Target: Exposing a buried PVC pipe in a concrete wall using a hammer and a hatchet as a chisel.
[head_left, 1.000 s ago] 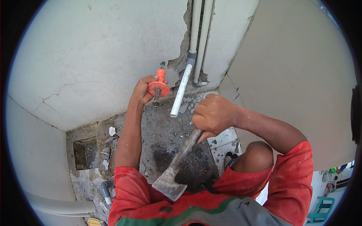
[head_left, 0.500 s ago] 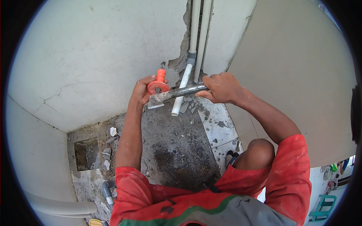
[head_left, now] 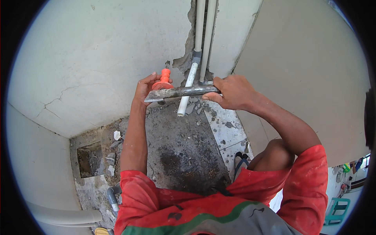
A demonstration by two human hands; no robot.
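My left hand is closed around a chisel with an orange ribbed grip and a round orange guard. The chisel's dark tip points up toward the wall. In my right hand is the dark handle of a hatchet, held almost level. Its pale-edged head lies across the lower side of the chisel's guard, close to my left fingers; whether they touch I cannot tell. Behind the hatchet handle, a white pipe slants down from a grey coupling, its lower end loose.
Grey pipes run up a broken channel in the white wall. Below are rough concrete, rubble and a square pit. A grey elbow pipe lies lower left; a green stool stands lower right.
The hatchet head has shifted slightly left and up, and its handle is more level. It now covers part of the chisel's guard. My left hand keeps its grip.
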